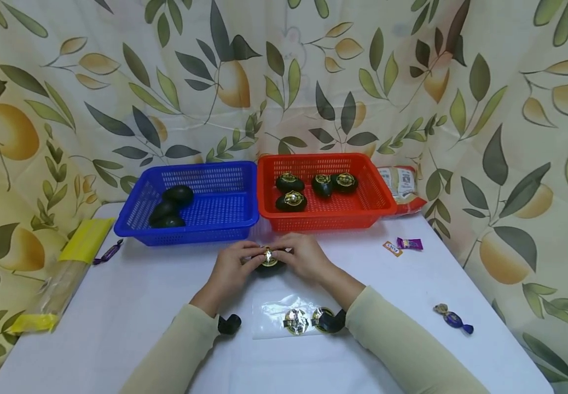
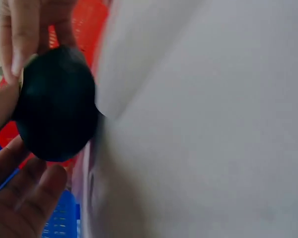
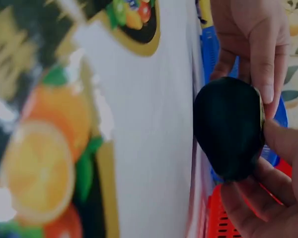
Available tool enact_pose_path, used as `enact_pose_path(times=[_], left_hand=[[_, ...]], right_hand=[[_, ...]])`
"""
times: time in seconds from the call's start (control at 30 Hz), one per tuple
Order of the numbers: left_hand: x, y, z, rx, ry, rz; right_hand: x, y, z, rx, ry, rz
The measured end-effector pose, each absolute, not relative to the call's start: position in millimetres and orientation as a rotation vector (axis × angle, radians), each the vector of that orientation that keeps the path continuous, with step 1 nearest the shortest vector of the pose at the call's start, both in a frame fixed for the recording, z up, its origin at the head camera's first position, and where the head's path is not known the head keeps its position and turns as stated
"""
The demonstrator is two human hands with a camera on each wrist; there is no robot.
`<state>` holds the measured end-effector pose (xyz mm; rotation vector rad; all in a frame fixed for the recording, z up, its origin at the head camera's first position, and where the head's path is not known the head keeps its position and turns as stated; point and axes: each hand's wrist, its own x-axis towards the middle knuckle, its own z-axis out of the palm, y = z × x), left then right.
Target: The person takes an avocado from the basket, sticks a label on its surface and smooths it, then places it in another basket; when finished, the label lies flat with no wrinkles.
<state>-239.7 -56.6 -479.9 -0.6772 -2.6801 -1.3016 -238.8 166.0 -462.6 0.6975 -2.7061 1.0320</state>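
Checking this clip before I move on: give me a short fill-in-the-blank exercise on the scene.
1. Both hands hold one dark egg-shaped thing above the ____ table.
2. The blue basket stands to the ____ of the red basket.
3. The red basket holds ____ dark things with gold stickers.

Missing words: white; left; four

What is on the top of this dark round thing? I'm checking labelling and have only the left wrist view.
Observer: The dark round thing carries a gold sticker on top, between both hands.
Operator: Where do finished ones sit?
Observer: Four gold-stickered ones lie in the red basket.
Operator: And the blue basket?
Observer: The blue basket holds three dark ones with no sticker showing.
Operator: Any stickers left?
Observer: Two remain on the clear sheet.
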Motion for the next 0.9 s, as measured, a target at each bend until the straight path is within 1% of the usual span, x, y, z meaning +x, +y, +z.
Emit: enact_pose_path(times=[0.1,0.3,0.47,0.67,0.73,0.8,0.9], left_hand=[[-240.0,-58.1,-479.2,-0.775,-2.692,-1.211],[-241.8,-61.8,-480.8,-0.815,-2.763,-1.183],[-246.0,-63.5,-484.1,-0.7,-2.78,-1.383],[-250.7,-63.8,-481.9,-0.406,-2.767,-1.825],[-250.1,-62.4,-480.7,-0.34,-2.75,-1.892],[-249.2,-60.8,-480.8,-0.361,-2.74,-1.846],[-248.1,-59.6,-482.8,-0.452,-2.755,-1.653]], right_hand=[[-238.6,168.0,-461.6,0.725,-2.729,1.016],[-243.5,171.3,-461.9,0.729,-2.793,1.106],[-250.0,172.8,-463.5,0.6,-2.813,1.339],[-254.9,173.4,-463.7,0.434,-2.84,1.65],[-256.4,174.9,-465.5,0.416,-2.841,1.691],[-257.7,176.8,-468.0,0.446,-2.85,1.657],[-256.2,179.6,-470.1,0.582,-2.837,1.516]])
